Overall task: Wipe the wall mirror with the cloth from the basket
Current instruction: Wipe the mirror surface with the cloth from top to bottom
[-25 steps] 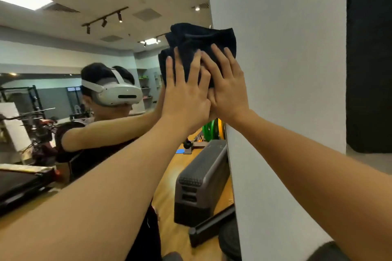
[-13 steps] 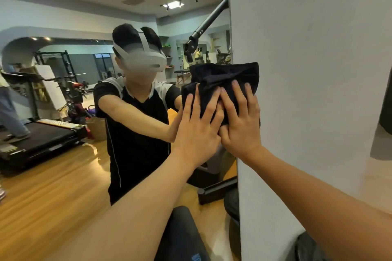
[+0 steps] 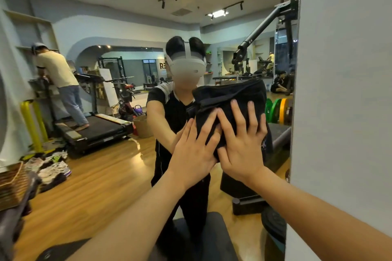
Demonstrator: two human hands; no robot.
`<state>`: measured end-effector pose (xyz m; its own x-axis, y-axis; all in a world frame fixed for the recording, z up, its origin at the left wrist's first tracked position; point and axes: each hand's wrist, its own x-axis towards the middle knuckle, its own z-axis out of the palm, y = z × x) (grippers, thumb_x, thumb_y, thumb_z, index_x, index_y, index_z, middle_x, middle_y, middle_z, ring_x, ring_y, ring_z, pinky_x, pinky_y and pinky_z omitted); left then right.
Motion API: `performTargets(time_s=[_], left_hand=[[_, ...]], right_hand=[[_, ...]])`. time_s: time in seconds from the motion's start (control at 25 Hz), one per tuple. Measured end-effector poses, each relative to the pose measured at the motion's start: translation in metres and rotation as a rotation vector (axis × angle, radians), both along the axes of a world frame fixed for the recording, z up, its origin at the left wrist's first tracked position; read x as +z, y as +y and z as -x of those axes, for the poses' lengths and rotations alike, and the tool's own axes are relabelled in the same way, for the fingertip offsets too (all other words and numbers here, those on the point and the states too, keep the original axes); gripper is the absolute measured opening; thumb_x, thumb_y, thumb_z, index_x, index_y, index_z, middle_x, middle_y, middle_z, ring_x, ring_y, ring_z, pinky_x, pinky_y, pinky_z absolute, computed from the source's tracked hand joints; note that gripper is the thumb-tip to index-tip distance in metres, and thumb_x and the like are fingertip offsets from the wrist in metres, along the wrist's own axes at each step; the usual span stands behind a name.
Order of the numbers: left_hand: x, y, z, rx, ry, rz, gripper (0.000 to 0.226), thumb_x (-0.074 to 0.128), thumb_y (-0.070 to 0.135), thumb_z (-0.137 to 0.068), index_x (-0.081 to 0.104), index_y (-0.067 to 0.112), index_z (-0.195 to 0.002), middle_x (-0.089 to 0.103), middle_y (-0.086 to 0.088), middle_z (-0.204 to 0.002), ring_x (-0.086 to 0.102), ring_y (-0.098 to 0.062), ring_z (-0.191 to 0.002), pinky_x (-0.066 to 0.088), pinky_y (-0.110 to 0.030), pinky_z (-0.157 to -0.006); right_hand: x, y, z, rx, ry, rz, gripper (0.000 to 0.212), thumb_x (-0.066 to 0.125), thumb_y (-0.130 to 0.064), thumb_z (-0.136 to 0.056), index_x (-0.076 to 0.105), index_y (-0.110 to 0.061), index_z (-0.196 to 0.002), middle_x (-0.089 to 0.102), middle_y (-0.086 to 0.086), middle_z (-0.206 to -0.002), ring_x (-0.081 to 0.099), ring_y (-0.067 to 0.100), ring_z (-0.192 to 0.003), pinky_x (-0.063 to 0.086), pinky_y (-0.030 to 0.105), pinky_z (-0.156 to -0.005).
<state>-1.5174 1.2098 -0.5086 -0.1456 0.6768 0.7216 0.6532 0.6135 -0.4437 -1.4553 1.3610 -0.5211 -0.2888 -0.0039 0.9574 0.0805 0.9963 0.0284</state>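
Observation:
A large wall mirror (image 3: 110,171) fills most of the view and reflects a gym room. A dark, bunched cloth (image 3: 229,95) lies flat against the glass near the mirror's right edge. My left hand (image 3: 194,150) and my right hand (image 3: 241,146) press on the lower part of the cloth side by side, fingers straight and spread. The cloth's top part shows above my fingers. In the reflection a person in a headset holds the same pose.
A grey wall (image 3: 343,91) borders the mirror on the right. Reflected in the glass are a treadmill (image 3: 93,129) with a person on it, a woven basket (image 3: 143,126), shoes on the wood floor, coloured weight plates (image 3: 277,110) and a black arm mount (image 3: 261,32).
Both hands have slid the cloth down the mirror, close to its right edge. The head camera has tilted down, so more floor shows.

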Motion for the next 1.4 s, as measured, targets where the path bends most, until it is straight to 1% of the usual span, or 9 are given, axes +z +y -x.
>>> performTargets(time_s=[0.12,0.24,0.4,0.56,0.8,1.0,1.16,1.24,1.4], left_hand=[[0.005,-0.047,0.021,-0.001,-0.034,0.03,0.072,0.041,0.039,-0.099,0.016,0.012,-0.161,0.007,-0.018,-0.171,0.022,-0.042,-0.155,0.017,-0.056,-0.127],[0.014,-0.091,0.038,-0.019,0.0,0.027,0.071,0.054,0.035,-0.096,0.028,0.01,-0.157,0.016,-0.02,-0.169,0.032,-0.047,-0.148,0.026,-0.058,-0.123],[0.017,-0.16,0.059,0.016,0.045,0.002,0.074,0.06,0.033,-0.093,0.031,0.009,-0.157,0.02,-0.02,-0.168,0.032,-0.048,-0.146,0.017,-0.055,-0.126],[0.022,-0.241,0.081,0.058,-0.012,0.001,0.079,0.065,0.038,-0.094,0.027,0.011,-0.159,0.016,-0.019,-0.169,0.026,-0.046,-0.15,0.031,-0.058,-0.12],[0.037,-0.367,0.117,0.12,-0.011,0.072,0.068,0.046,0.045,-0.102,0.03,0.009,-0.158,0.014,-0.021,-0.169,0.037,-0.049,-0.144,0.031,-0.059,-0.119],[0.034,-0.455,0.143,0.118,0.02,0.059,0.071,0.05,0.045,-0.103,0.023,0.011,-0.159,0.015,-0.021,-0.169,0.03,-0.044,-0.147,0.032,-0.057,-0.121],[0.009,-0.486,0.159,0.106,0.0,-0.007,0.066,0.056,0.038,-0.099,0.031,0.009,-0.152,0.017,-0.022,-0.166,0.025,-0.048,-0.149,0.035,-0.056,-0.12],[-0.01,-0.486,0.159,0.099,-0.031,-0.081,0.058,0.057,0.034,-0.098,0.036,0.007,-0.145,0.018,-0.023,-0.164,0.031,-0.05,-0.146,0.042,-0.059,-0.113],[-0.067,-0.482,0.15,0.035,-0.032,-0.169,0.044,0.044,0.032,-0.105,0.039,0.003,-0.138,0.021,-0.025,-0.158,0.037,-0.049,-0.139,0.044,-0.066,-0.106]], right_hand=[[0.004,-0.046,0.018,0.017,-0.014,0.0,0.082,0.047,-0.044,-0.083,0.035,-0.019,-0.16,0.02,0.015,-0.169,0.01,0.046,-0.156,0.014,0.071,-0.118],[0.009,-0.086,0.034,-0.006,-0.022,-0.01,0.085,0.051,-0.043,-0.081,0.033,-0.019,-0.161,0.019,0.016,-0.17,0.009,0.047,-0.155,0.01,0.07,-0.12],[0.015,-0.153,0.059,-0.008,-0.043,-0.042,0.091,0.056,-0.04,-0.077,0.031,-0.019,-0.161,0.019,0.016,-0.17,0.009,0.048,-0.155,0.009,0.07,-0.12],[0.02,-0.231,0.088,0.012,-0.071,-0.049,0.092,0.055,-0.038,-0.076,0.029,-0.019,-0.162,0.016,0.016,-0.17,0.007,0.048,-0.155,0.011,0.072,-0.119],[0.022,-0.363,0.138,-0.015,-0.083,0.016,0.092,0.051,-0.043,-0.08,0.022,-0.018,-0.164,0.012,0.017,-0.171,0.002,0.047,-0.155,0.006,0.072,-0.119],[0.018,-0.45,0.161,0.035,-0.131,0.008,0.092,0.052,-0.045,-0.083,0.017,-0.018,-0.164,0.01,0.017,-0.171,0.001,0.048,-0.155,0.003,0.072,-0.119],[0.001,-0.479,0.177,0.061,-0.143,-0.054,0.091,0.054,-0.045,-0.084,0.019,-0.018,-0.164,0.013,0.018,-0.171,0.003,0.047,-0.155,0.004,0.071,-0.119],[-0.01,-0.479,0.18,0.071,-0.14,-0.103,0.088,0.052,-0.045,-0.086,0.021,-0.018,-0.164,0.014,0.017,-0.171,0.004,0.046,-0.155,0.005,0.07,-0.12],[-0.062,-0.478,0.176,0.101,-0.212,-0.164,0.088,0.051,-0.049,-0.09,0.017,-0.019,-0.165,0.005,0.015,-0.172,-0.005,0.042,-0.156,0.003,0.069,-0.121]])
